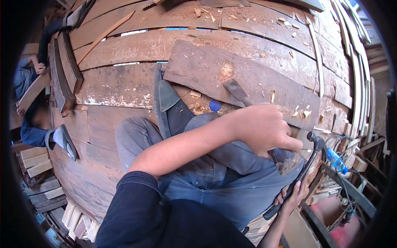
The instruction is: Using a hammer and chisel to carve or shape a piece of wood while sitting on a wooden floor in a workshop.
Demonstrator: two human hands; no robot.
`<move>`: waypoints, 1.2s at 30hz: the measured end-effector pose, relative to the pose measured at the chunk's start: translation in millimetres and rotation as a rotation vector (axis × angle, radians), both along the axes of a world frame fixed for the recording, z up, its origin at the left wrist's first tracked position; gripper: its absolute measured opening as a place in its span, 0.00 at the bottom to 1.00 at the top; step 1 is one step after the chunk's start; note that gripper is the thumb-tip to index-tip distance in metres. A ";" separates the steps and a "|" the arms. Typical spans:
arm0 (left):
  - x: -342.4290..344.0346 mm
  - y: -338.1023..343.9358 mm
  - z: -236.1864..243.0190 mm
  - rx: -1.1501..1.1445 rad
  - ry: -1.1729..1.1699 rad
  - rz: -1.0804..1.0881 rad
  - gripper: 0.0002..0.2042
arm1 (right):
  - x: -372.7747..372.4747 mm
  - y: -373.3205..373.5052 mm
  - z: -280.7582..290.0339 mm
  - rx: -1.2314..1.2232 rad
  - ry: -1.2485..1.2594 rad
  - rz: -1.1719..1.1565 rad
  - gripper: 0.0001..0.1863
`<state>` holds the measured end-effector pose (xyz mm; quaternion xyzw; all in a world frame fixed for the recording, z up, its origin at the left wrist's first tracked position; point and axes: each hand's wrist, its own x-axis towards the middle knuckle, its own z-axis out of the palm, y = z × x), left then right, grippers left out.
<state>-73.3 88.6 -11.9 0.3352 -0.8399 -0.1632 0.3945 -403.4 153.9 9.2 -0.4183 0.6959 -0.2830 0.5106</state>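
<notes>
Setting: a carpentry yard, with a floor of wide, worn brown planks (124, 87) littered with pale wood chips (300, 111). Another person in blue crouches at the far left edge, apart from the work. Loose timber offcuts are stacked near left; a blue plastic bottle (337, 161) lies among cables at right.

Work piece: a thick, dark, weathered board (231, 78) laid slantwise across the planks, right of centre. The person's dark shoe (167, 103) rests just beside its left end. A small blue round cap (215, 106) lies at the board's near edge.

Tools: a flat steel chisel with a battered wooden handle (237, 91), blade on the board, handle running back toward the person. A black-handled claw hammer (304, 173) is held to the right and nearer.

Handling (judgement): the chisel is rigid, moderately heavy and sharp at the far end, so it is best held round the handle, clear of the mushroomed striking end. The hammer is head-heavy; a hold low on the shaft gives swing.

Grip: left hand (262, 130) wrapped tightly about the chisel handle, fingers fully curled. Right hand (295, 196) closed round the lower hammer shaft, head raised just beside the chisel's butt.
</notes>
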 end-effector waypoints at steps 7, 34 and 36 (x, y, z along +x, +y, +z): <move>0.2 -5.5 -4.5 -0.108 0.051 0.121 0.19 | 6.8 -1.4 3.3 -0.020 0.069 0.033 0.30; -15.3 -13.0 -4.0 -0.312 0.403 0.647 0.26 | 3.6 1.8 2.1 0.003 0.070 0.019 0.30; -17.6 -7.1 -3.4 -0.234 0.435 0.561 0.24 | 2.5 1.9 1.5 -0.005 0.075 0.000 0.30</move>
